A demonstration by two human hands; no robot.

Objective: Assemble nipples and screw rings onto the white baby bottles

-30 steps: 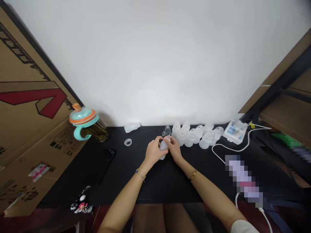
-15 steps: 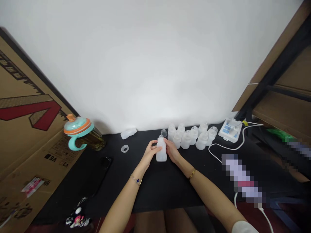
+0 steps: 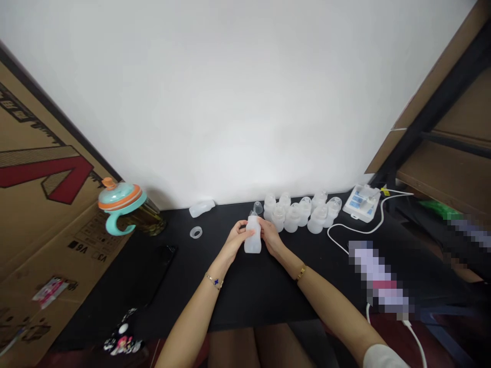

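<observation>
A frosted white baby bottle (image 3: 252,243) stands upright on the black table, with a clear teat (image 3: 253,212) at its top. My left hand (image 3: 237,239) is closed on the bottle's left side, its thumb across the front. From the right, my right hand (image 3: 271,238) grips the bottle near its shoulder; some of its fingers are hidden behind it. A clear dome cap (image 3: 258,207) shows just behind the teat. Left of my hands lie a translucent collar ring (image 3: 196,232) and another frosted bottle (image 3: 201,208) on its side.
Several capped baby bottles (image 3: 292,219) stand in a group to the right. Beyond them is a white power strip (image 3: 362,203) with a cable. A teal-lidded jug (image 3: 125,204) and a black phone (image 3: 151,276) are at left, beside a cardboard box (image 3: 88,255).
The whole view has shifted slightly. Both hands keep their hold on the bottle, which stands in nearly the same place.
</observation>
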